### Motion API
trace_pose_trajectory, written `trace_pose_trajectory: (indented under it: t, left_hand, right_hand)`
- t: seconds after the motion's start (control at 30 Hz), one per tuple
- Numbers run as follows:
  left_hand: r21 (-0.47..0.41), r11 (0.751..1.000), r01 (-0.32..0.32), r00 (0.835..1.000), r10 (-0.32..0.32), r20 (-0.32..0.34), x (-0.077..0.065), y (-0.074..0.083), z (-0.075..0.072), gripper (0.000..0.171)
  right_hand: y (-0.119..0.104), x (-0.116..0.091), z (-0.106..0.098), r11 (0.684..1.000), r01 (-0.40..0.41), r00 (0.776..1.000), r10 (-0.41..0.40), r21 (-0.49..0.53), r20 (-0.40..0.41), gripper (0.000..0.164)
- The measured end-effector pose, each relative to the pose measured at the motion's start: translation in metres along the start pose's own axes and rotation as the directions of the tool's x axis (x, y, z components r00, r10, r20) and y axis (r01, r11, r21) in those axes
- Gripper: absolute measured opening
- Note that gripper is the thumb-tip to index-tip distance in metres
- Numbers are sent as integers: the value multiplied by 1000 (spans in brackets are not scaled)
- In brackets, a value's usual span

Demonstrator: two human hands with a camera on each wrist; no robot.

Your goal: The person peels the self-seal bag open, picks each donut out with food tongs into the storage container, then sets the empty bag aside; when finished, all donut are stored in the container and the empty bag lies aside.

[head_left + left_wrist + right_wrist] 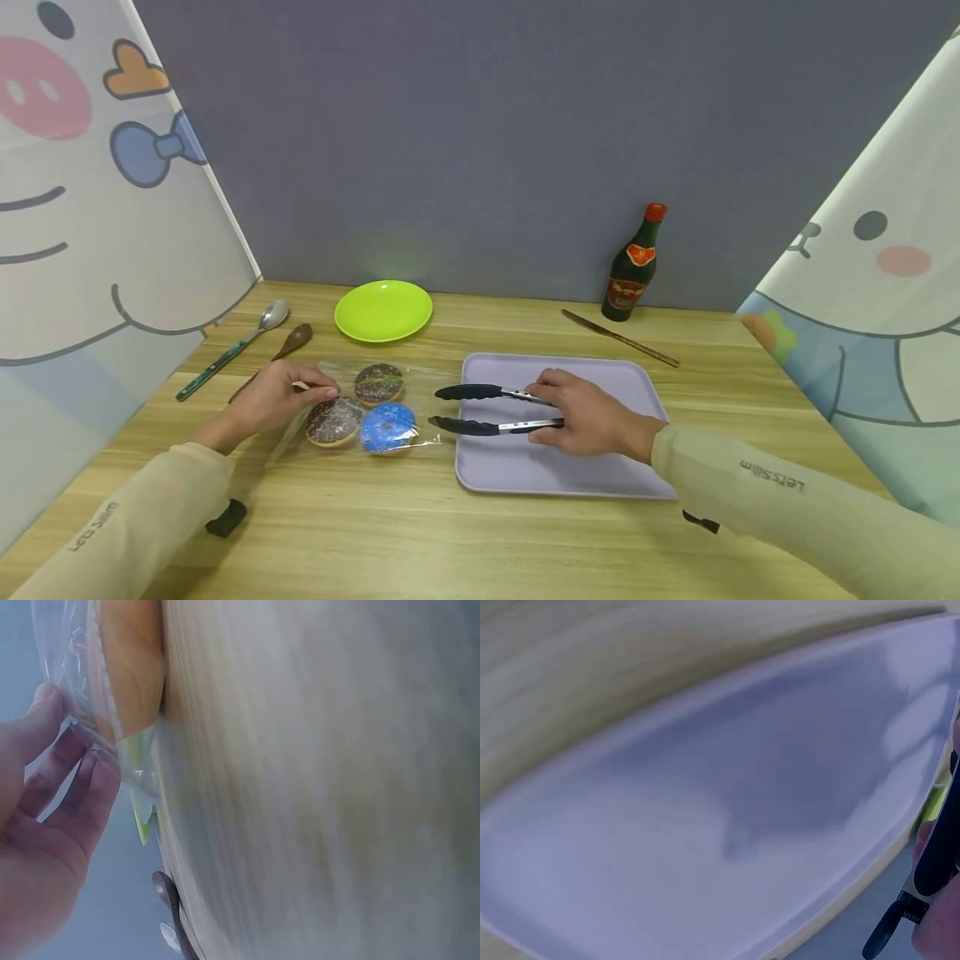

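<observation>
My left hand [273, 400] pinches the edge of a clear plastic bag [427, 373] between thumb and fingers, which the left wrist view shows close up. Inside the bag are two chocolate-brown sprinkled donuts, one [378, 384] toward the back and one [334, 422] right by my fingers, plus a blue donut [387, 427]. My right hand [588, 414] grips black-and-silver tongs [491, 428] by the handles. The tongs point left over the lavender tray [555, 477], jaws apart, with their black tips near the bag's right end and nothing between them.
A lime-green plate [384, 311] lies at the back. On the left are a metal spoon [232, 354] with a green handle and a brown wooden spoon [296, 338]. Behind the tray lie a thin brown-handled knife [618, 337] and an upright dark bottle [632, 267] with a red cap.
</observation>
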State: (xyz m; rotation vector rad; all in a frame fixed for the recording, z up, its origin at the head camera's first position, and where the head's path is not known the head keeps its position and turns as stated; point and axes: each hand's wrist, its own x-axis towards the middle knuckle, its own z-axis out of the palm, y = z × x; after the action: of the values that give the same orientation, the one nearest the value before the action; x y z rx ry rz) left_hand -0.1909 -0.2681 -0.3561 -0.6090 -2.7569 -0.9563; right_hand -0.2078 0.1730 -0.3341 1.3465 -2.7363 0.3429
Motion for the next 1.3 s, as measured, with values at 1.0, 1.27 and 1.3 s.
trace_pose_trajectory:
  t: [1.0,1.27,1.3]
  left_hand:
    - [-7,1000,-26,999,26,-38,1,2,5,5]
    - [-3,999,-32,999,32,-34,1,1,5,6]
    - [-3,999,-32,999,32,-33,1,1,5,6]
  right_hand:
    - [-3,42,-8,993,116,983,-110,-35,149,62]
    - [-9,45,-5,993,112,979,-104,-33,174,64]
    - [-10,46,-4,993,112,979,-105,-33,175,64]
